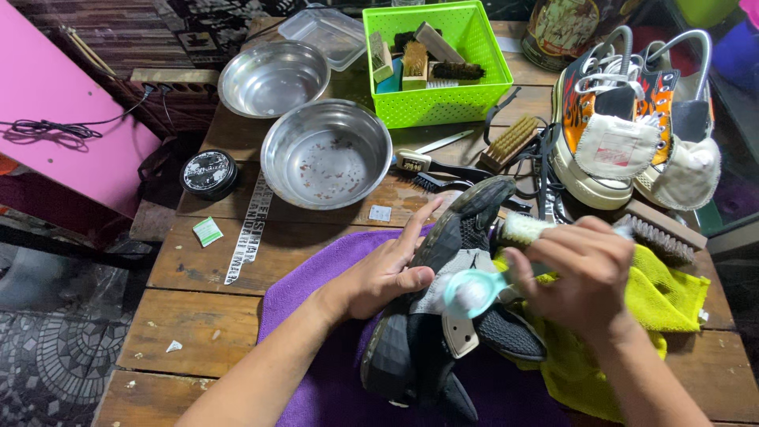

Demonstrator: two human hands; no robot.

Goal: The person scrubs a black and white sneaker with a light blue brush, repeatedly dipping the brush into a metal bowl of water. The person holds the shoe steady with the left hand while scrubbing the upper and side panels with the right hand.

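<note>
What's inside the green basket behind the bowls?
The green basket holds several brushes with wooden backs, one dark-bristled, and something teal. Whatever lies beneath them is covered.

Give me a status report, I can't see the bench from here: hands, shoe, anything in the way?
Left hand steadies black shoe on purple cloth. Right hand grips teal brush against it. Yellow cloth alongside; nothing blocking.
</note>
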